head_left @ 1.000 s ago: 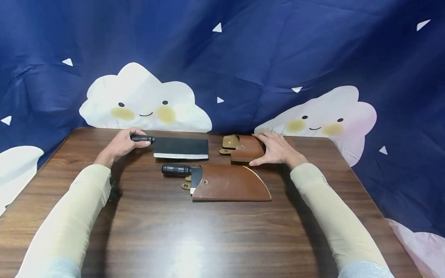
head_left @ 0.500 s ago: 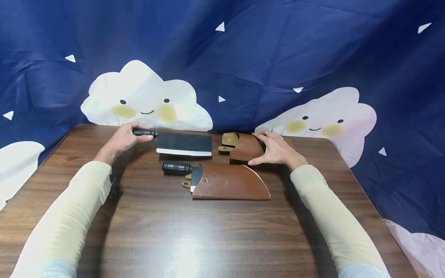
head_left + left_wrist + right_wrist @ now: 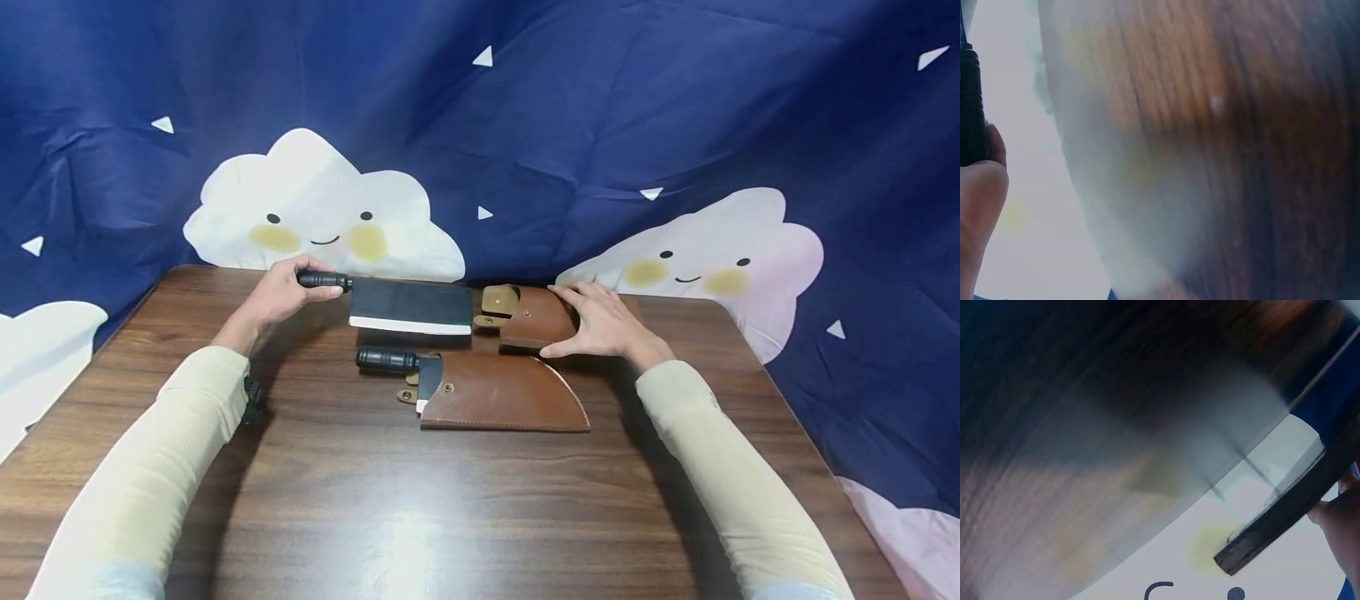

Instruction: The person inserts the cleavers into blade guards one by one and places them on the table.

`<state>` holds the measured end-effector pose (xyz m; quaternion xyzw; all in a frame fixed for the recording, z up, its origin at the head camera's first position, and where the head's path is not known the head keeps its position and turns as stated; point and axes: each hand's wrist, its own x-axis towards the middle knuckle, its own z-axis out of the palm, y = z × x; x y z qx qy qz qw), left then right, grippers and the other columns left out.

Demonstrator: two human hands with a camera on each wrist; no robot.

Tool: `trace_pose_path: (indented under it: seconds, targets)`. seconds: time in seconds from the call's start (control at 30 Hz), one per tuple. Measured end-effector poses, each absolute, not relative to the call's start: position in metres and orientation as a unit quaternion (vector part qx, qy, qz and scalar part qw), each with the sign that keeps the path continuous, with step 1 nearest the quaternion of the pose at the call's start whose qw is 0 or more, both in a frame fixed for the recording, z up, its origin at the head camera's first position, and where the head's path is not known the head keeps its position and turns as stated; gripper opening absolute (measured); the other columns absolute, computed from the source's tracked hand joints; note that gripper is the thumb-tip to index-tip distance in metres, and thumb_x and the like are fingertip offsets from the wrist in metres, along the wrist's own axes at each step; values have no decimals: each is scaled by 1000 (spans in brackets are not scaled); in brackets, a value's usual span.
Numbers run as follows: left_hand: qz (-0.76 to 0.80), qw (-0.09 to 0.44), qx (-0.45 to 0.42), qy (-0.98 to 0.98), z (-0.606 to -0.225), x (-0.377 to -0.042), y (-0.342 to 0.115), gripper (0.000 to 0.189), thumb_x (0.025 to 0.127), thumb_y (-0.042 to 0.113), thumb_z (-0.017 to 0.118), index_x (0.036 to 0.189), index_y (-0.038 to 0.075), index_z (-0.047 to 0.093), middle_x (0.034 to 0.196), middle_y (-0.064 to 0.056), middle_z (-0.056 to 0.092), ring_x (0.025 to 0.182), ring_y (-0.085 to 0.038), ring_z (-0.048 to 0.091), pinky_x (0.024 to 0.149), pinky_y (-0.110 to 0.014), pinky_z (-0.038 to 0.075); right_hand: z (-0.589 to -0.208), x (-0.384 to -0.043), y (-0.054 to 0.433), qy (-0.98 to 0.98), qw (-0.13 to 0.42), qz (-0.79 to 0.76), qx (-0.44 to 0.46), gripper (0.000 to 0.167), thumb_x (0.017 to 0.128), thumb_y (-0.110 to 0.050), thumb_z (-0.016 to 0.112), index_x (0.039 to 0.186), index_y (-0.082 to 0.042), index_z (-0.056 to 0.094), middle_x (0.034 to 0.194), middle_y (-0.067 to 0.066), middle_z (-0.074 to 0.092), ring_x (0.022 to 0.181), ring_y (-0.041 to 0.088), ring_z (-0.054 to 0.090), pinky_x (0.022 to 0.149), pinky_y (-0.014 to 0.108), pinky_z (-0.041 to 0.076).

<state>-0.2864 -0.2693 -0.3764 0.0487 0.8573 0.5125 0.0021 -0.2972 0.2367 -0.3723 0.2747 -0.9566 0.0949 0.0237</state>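
Observation:
A cleaver [image 3: 411, 306] with a dark blade and a pale cutting edge is in my left hand [image 3: 276, 297]. That hand grips its black handle [image 3: 971, 106], thumb along the near side. A shadow shows beneath the blade, whose far end is beside the flap of a brown leather sheath [image 3: 536, 321]. My right hand [image 3: 606, 323] holds this sheath by its rounded right end, thumb in front and fingers behind. In the right wrist view, the sheath's dark edge [image 3: 1279, 515] runs slantwise beside the thumb [image 3: 1341, 528]. The sheath's snap flaps point left, towards the blade.
Nearer on the wooden table [image 3: 480, 517] lies a second cleaver, its black handle [image 3: 386, 360] pointing left and its blade mostly inside a larger brown leather sheath [image 3: 502, 396]. Behind the table's back edge hangs a blue curtain [image 3: 525, 100] with cloud prints.
My left hand has brought the cleaver up slightly and to the right, narrowing the gap between blade and smaller sheath. My right hand keeps its hold with little movement. The view shifts slightly.

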Motion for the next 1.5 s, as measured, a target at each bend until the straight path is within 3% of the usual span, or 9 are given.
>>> trace_pose_path:
  seconds: [0.47,0.83,1.5]
  targets:
    - [546,4,54,836,-374,-285,-260,41,90,15,80,121,-3,60,111,-8,61,98,-18,57,84,-24,46,-370,-294,229,-956,26,77,283,123,59,-83,76,154,-13,44,145,15,48,131,37,42,106,57,30]
    - [533,-8,66,844,-368,-285,-251,44,89,16,81,123,-4,60,119,-16,60,98,-18,57,81,-23,47,-368,-291,227,-952,35,85,291,121,59,-83,77,154,-14,45,145,16,48,132,37,42,106,60,28]
    - [548,-11,70,833,-372,-282,-251,42,89,14,80,121,-5,60,118,-17,60,97,-17,59,80,-21,50,-370,-286,221,-942,58,105,312,119,61,-81,78,153,-13,46,143,13,49,130,33,42,105,57,30]
